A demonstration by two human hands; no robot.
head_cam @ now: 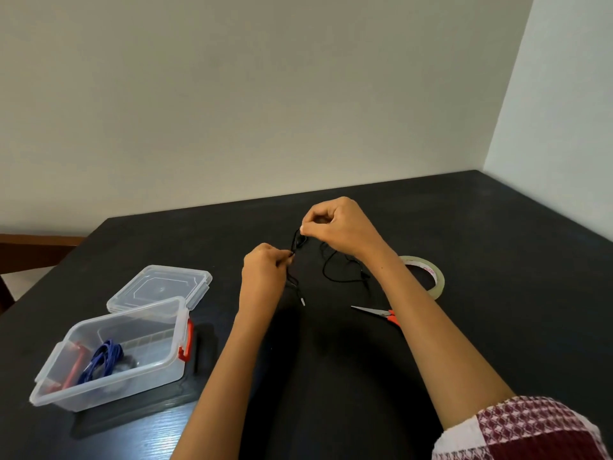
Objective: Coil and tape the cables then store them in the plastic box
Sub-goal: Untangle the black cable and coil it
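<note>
The dark table (497, 260) sits in a pale-walled corner. The black cable (297, 241) is lifted over its middle, with slack trailing toward the tape roll (431, 270) near the right edge. Make your loops small and even, and feed slack gently so the thin cord doesn't kink. Your left hand (262, 277) pinches the cable low, fingers curled. Your right hand (335, 227) pinches it just above. The plastic box (132, 383) stands open by the left edge.
</note>
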